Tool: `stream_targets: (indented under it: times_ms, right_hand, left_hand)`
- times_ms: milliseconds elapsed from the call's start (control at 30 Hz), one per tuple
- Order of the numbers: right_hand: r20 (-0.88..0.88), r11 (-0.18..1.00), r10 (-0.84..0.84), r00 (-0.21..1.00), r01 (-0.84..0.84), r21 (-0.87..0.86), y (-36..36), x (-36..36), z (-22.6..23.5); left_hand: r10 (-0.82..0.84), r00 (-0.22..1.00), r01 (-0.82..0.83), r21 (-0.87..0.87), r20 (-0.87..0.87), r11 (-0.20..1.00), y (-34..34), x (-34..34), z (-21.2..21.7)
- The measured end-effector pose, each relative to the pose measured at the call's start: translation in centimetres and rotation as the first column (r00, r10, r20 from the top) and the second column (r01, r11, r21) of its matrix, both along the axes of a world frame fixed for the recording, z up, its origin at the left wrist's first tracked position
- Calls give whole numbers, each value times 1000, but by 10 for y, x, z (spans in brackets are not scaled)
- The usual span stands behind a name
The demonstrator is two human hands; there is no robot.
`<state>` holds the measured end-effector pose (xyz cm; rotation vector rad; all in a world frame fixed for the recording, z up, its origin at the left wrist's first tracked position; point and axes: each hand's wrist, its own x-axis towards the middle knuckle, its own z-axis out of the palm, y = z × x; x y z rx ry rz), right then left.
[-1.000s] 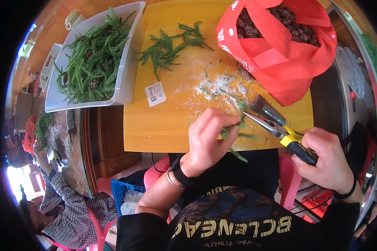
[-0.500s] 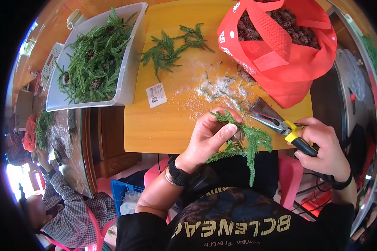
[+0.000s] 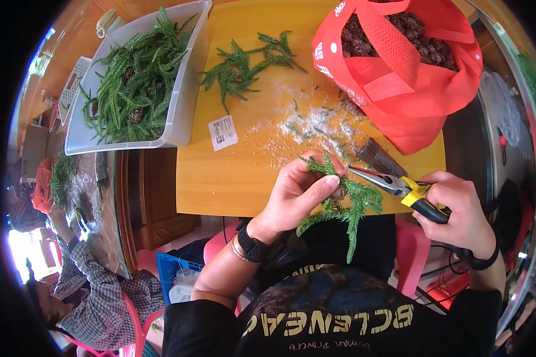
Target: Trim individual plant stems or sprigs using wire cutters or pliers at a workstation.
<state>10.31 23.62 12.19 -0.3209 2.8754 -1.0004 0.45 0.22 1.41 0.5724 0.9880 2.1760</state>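
Note:
My left hand point(image 3: 304, 193) pinches an artificial pine sprig point(image 3: 354, 208) above the table's front edge. A pine cone, partly hidden by the thumb and needles, sits at the middle of the sprig. In my right hand point(image 3: 461, 211) are needle-nose pliers point(image 3: 408, 190) with yellow and black handles. Their jaws point left, and the tips are close beside the fingertips of my left hand. Whether the tips grip a wire there is too small to tell.
A clear plastic bin point(image 3: 187, 107) of pine sprigs and cones stands at left. Far right is a red bag point(image 3: 411, 119) of pine cones. Loose sprigs point(image 3: 232, 74), a white label point(image 3: 223, 132), white flakes point(image 3: 321, 128) and a dark brush-like piece point(image 3: 381, 157) lie on the yellow table point(image 3: 220, 190). Another person point(image 3: 101, 297) works at lower left.
The pliers have shifted slightly left, bringing their tips nearer to my left fingers. The held sprig has tilted a little. At lower left, the other person's arm has moved.

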Motion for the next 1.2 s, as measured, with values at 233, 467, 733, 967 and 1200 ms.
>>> stream_targets:
  times_ms: [233, 467, 733, 967, 1200]
  right_hand:
    - [-20, 999, 34, 999, -34, -14, 2, -1, -3]
    - [-38, 999, 40, 998, -40, -8, 2, 1, -3]
    - [-38, 996, 67, 997, -69, -54, 2, 0, 2]
    - [-61, 993, 95, 994, -99, -65, 0, 0, 1]
    - [-61, 987, 110, 992, -116, -108, 0, 0, -3]
  left_hand:
    - [5, 997, -13, -114, -71, 993, -1, -2, 3]
    - [13, 992, -22, -68, -127, 997, 2, -3, 1]
    - [16, 978, -36, -91, -210, 995, 0, -5, 7]
    - [78, 942, -117, -101, -325, 988, -1, -9, 5]
    - [119, 835, -201, -95, -537, 975, 0, -16, 3]
